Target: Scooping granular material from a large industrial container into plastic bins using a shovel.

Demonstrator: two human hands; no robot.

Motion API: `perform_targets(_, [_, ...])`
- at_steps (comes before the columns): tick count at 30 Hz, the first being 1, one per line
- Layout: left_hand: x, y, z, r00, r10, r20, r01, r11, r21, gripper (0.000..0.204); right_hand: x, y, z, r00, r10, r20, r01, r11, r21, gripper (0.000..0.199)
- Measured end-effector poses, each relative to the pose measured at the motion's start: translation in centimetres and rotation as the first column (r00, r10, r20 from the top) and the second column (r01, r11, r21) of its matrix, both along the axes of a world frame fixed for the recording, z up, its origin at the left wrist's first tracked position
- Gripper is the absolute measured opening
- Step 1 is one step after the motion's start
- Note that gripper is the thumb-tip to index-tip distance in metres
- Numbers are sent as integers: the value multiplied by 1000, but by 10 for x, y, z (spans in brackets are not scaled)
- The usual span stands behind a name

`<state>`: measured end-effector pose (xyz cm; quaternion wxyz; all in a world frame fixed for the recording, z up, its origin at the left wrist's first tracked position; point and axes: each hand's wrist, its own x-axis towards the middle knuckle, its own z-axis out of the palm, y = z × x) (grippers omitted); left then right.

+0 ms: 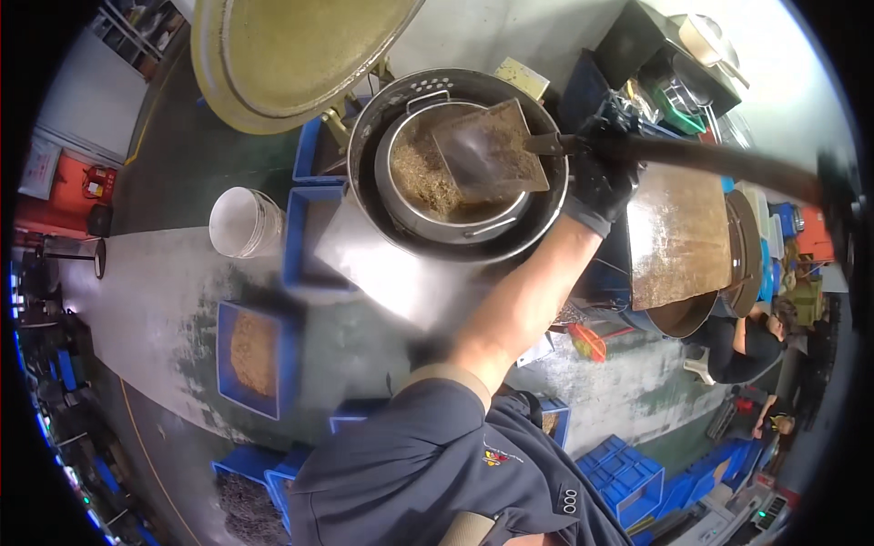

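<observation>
My left hand [605, 177], in a black glove, grips the dark handle of a shovel [496, 150] close to its blade. The flat, worn metal blade lies tilted over a steel pot [391, 187] with side handles. Loose brownish, chopped dry material [426, 177] lies in the pot, partly hidden by the blade. The pot sits inside a larger round steel drum [362, 214] with a perforated upper wall. At the far right, my dark-gloved right hand [839, 200] is closed round the other end of the handle, dim and partly blurred.
A big round lid [305, 55] stands raised behind the drum. To the left are a white bucket [238, 223] and a blue crate [248, 359] of tan material. A worn board [678, 238] covers a container at right. People [742, 350] are farther right, near stacked blue crates [622, 478].
</observation>
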<state>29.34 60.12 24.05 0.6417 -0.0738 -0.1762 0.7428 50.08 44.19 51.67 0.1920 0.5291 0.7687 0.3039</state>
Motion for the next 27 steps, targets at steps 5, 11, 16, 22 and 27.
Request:
perform_targets(5, [-83,33,-59,951,-195,240,165,976,140,19,-107,97,4,981,100,164,-90,993,-72,22])
perform_targets(11, [-93,51,-63,894,-258,367,313,945,-98,21,-211,177,19,903,245,354,-205,967,-149,19])
perform_targets(16, [-91,53,-62,895,-276,351,328,940,-98,21,-247,209,25,826,308,472,-232,949,-212,17])
perform_targets(22, [-60,64,-77,873,-328,362,408,896,-174,19,-244,217,31,841,299,451,-192,944,-268,9])
perform_targets(27, [-20,21,-106,769,-474,428,627,688,-364,19,-168,202,1,929,145,339,2,917,-399,7])
